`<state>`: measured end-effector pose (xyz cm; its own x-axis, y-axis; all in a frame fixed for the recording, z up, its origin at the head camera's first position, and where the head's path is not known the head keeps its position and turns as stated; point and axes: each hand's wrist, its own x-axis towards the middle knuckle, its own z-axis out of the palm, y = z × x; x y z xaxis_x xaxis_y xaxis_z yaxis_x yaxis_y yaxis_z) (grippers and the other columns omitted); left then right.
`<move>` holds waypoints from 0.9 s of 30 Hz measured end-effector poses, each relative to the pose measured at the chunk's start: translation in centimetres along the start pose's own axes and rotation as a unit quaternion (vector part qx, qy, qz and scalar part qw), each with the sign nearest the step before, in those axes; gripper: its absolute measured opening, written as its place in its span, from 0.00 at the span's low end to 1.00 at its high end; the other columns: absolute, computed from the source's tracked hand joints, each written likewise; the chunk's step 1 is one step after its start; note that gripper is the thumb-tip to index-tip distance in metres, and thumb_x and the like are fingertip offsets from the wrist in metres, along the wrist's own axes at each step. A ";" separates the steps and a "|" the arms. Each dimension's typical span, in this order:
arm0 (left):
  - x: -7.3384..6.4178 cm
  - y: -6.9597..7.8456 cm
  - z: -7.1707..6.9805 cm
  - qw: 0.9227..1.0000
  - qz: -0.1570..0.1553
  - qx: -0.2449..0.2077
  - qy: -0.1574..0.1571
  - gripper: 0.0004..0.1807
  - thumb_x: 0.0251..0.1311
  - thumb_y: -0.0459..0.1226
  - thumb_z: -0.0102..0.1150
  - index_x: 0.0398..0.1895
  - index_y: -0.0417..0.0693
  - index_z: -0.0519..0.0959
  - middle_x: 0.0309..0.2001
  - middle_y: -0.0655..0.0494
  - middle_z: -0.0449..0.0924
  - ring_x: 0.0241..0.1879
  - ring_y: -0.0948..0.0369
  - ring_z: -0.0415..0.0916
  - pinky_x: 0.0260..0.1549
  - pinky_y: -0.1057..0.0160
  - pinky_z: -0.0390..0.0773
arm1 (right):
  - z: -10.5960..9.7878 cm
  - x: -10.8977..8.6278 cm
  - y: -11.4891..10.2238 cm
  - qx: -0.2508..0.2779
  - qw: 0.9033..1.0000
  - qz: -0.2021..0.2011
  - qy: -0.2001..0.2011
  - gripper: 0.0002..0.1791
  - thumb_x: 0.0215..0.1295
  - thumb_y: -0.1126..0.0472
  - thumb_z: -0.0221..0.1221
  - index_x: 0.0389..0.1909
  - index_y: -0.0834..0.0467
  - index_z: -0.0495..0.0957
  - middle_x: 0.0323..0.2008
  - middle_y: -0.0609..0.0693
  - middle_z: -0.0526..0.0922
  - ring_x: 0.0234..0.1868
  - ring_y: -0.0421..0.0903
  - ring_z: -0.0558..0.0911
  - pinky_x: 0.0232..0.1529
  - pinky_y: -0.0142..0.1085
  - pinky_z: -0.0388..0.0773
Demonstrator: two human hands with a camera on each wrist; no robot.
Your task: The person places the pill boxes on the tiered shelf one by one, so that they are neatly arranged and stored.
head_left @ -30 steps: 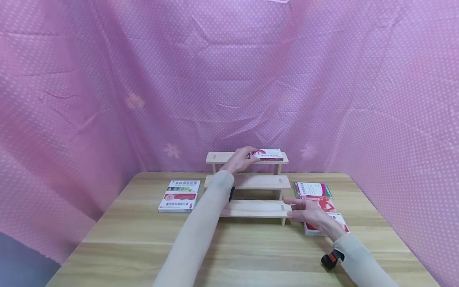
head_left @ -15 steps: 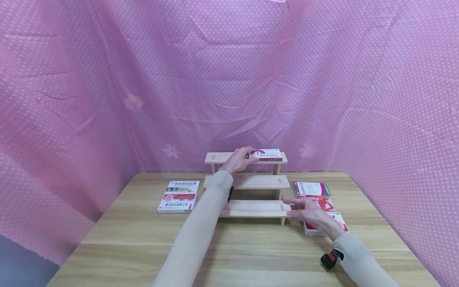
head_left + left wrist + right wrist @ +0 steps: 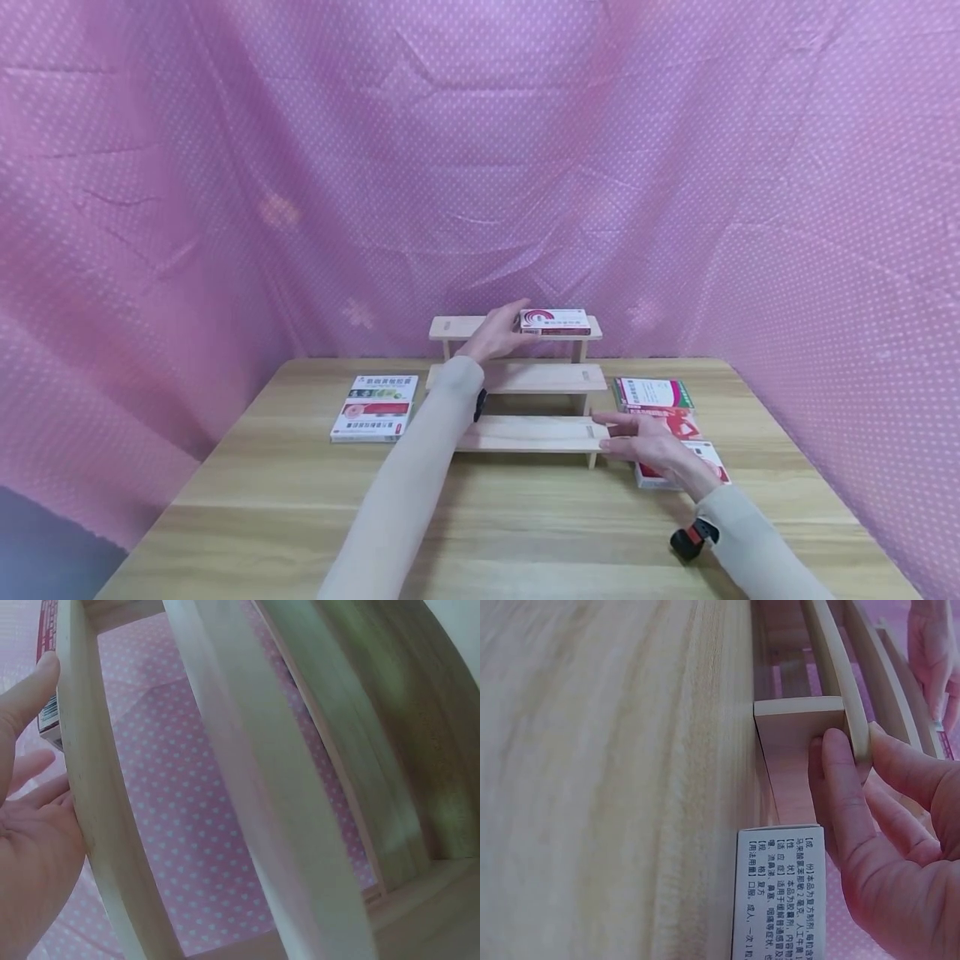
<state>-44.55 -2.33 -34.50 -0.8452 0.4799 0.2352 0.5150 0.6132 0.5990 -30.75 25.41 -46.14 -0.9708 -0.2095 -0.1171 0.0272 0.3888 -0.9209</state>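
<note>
A white and maroon medicine box (image 3: 557, 322) lies flat on the top tier of a wooden three-tier display stand (image 3: 532, 433), toward its right end. My left hand (image 3: 497, 333) is at the box's left end, fingers spread and slightly apart. In the left wrist view, the thumb overlaps the box's (image 3: 49, 712) near corner, and the other fingers extend below its end. My right hand (image 3: 651, 448) pinches the right end of the stand's lowest board; the right wrist view shows the thumb on one face of the board (image 3: 855, 727) and fingers against its other side.
Two medicine boxes (image 3: 375, 410) lie left of the stand on the wooden table (image 3: 525, 533). Several more, including a green-edged box (image 3: 652, 393) and a red one (image 3: 686, 427), lie on its right, partly behind my right hand. A pink dotted curtain (image 3: 480, 167) surrounds the table.
My left fingers have spread and drawn back slightly left off the box, which they gripped before. The box stays on the top tier. The right hand keeps its hold on the stand.
</note>
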 end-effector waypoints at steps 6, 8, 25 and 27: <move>-1.2 -0.4 -0.2 0.997 0.003 -0.053 0.048 0.45 0.54 0.43 0.71 0.73 0.45 0.60 0.70 0.42 0.66 0.67 0.46 0.67 0.68 0.51 0.69 | -0.1 -0.4 -0.1 0.013 1.000 -0.015 -0.019 0.33 0.59 0.60 0.67 0.67 0.58 0.71 0.57 0.63 0.76 0.48 0.46 0.79 0.46 0.38 0.85; -1.7 -0.6 -0.4 0.995 0.008 -0.076 0.060 0.44 0.54 0.42 0.71 0.72 0.44 0.62 0.69 0.42 0.67 0.67 0.46 0.68 0.68 0.51 0.70 | -0.1 -0.5 -0.1 0.009 1.000 -0.020 -0.022 0.33 0.59 0.60 0.67 0.66 0.59 0.71 0.57 0.63 0.76 0.48 0.46 0.80 0.46 0.37 0.85; -5.6 -3.3 -3.0 0.962 -0.012 -0.214 0.168 0.15 0.63 0.37 0.62 0.51 0.41 0.82 0.44 0.50 0.86 0.42 0.58 0.82 0.45 0.64 0.82 | 0.0 -0.8 -0.5 0.005 1.000 0.020 -0.003 0.34 0.56 0.59 0.70 0.65 0.55 0.73 0.60 0.62 0.75 0.49 0.47 0.80 0.48 0.40 0.85; -6.0 -3.6 -3.5 0.957 -0.016 -0.237 0.166 0.16 0.63 0.37 0.62 0.51 0.39 0.81 0.44 0.47 0.85 0.42 0.54 0.82 0.44 0.63 0.82 | 0.1 -0.8 -0.5 -0.001 1.000 0.016 -0.001 0.34 0.56 0.59 0.70 0.65 0.55 0.74 0.60 0.62 0.76 0.50 0.48 0.80 0.48 0.40 0.85</move>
<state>-41.86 -9.58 -35.35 -0.8988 0.1917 0.3942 0.4319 0.2335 0.8712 -30.00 25.31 -45.61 -0.9688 -0.1993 -0.1475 0.0576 0.3978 -0.9157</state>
